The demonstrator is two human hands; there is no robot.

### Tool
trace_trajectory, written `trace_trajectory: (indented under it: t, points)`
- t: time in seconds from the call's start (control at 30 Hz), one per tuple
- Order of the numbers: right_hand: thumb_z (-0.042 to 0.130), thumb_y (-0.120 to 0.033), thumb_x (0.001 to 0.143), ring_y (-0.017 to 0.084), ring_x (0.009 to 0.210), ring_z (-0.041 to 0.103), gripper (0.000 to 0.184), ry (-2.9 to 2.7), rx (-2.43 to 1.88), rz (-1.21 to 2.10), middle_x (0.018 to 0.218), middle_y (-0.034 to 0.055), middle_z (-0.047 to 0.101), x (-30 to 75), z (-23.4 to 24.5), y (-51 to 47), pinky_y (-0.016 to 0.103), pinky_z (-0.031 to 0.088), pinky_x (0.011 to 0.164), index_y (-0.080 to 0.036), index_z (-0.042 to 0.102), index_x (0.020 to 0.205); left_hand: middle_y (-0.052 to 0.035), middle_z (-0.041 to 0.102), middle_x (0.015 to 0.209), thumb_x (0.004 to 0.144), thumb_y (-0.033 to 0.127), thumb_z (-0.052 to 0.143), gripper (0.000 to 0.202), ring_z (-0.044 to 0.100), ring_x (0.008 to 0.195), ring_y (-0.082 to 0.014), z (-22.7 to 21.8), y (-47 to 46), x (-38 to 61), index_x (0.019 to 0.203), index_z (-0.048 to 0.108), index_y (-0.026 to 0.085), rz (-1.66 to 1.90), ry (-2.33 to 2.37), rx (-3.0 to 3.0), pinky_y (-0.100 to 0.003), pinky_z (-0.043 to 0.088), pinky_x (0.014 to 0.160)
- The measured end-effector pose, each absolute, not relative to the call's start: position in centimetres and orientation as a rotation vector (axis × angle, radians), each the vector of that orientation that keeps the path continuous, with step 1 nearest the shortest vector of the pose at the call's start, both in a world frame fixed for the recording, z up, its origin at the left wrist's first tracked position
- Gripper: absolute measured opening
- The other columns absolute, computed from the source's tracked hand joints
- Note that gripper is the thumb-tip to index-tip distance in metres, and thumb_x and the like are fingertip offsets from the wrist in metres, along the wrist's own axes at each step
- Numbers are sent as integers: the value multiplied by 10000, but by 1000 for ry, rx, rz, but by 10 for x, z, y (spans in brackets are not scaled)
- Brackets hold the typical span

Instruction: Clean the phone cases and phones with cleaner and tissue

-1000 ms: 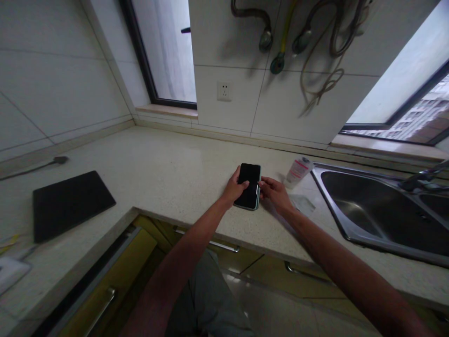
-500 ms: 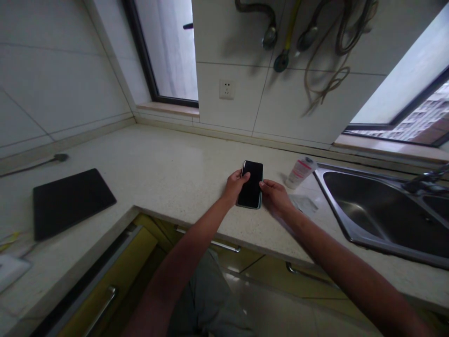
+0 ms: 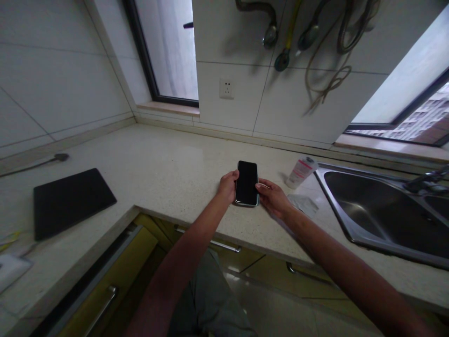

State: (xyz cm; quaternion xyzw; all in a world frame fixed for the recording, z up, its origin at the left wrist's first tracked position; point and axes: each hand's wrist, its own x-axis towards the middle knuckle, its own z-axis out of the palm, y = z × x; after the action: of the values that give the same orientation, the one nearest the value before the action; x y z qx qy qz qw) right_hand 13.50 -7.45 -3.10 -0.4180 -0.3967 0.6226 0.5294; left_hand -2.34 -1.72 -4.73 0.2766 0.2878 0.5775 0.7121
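Observation:
Between my two hands is a smartphone (image 3: 247, 183) with a dark screen facing up, over the pale countertop near its front edge. My left hand (image 3: 228, 186) is closed on the phone's left edge, the thumb at its side and the other fingers mostly hidden. Along the right edge, my right hand (image 3: 272, 196) grips it with thumb and fingers. Just right of that hand lie a flat, clear plastic piece (image 3: 303, 204) and a white tube with red print (image 3: 300, 172).
A steel sink (image 3: 368, 206) with a faucet (image 3: 426, 180) is set into the counter at right. A flat black laptop-like slab (image 3: 74, 202) lies at left, near a plug on a cable (image 3: 61, 157). A white box (image 3: 14, 270) sits at the lower left.
The phone has shifted slightly left with both hands. My left thumb has moved off the screen to the phone's left edge.

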Motion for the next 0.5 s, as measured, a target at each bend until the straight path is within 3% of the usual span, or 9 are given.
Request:
trace_trajectory:
  t: [0.23, 0.5]
  points:
    - [874, -249, 671, 224, 880, 744, 410, -945, -941, 1755, 1016, 81, 744, 123, -27, -88, 347, 642, 760, -178, 641, 1000, -22, 630, 738, 590, 279, 834, 318, 612, 780, -182, -49, -13, -28, 771, 604, 154, 1410, 676, 589, -349, 474, 842]
    - [892, -151, 615, 204, 861, 743, 467, -927, -953, 1719, 1000, 86, 743, 119, -29, -88, 317, 640, 796, -160, 642, 1009, 1, 613, 697, 719, 329, 724, 199, 557, 658, -138, -40, -19, -18, 774, 641, 158, 1602, 823, 793, -274, 436, 678]
